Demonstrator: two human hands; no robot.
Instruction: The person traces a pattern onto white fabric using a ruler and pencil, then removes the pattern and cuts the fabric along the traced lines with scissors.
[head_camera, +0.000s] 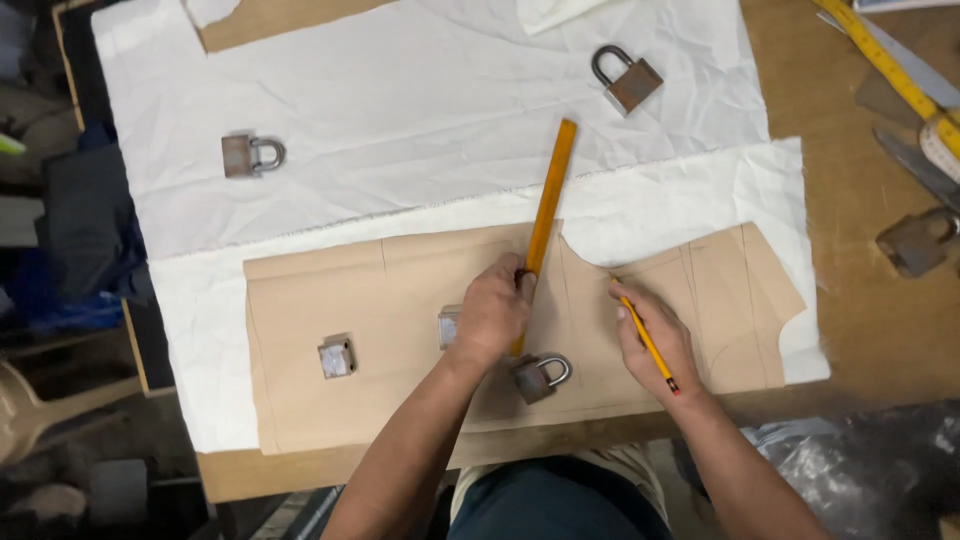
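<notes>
My left hand (493, 308) presses down on a long orange ruler (549, 196) that lies nearly upright across a brown paper pattern (400, 300). My right hand (658, 338) holds a yellow pencil (645, 335) with its tip at the pattern's curved upper edge, just right of the ruler. The pattern rests on white cloth (420, 110). A padlock (541, 377) sits on the pattern between my wrists. Two small metal blocks (337, 357) weigh the pattern down, one partly hidden under my left hand.
Two more padlocks (628, 79) (252, 155) lie on the white cloth. At the right edge of the wooden table (860, 300) are a yellow tape measure (890, 65), scissors (920, 165) and another padlock (915, 240). Dark clutter lies beyond the left edge.
</notes>
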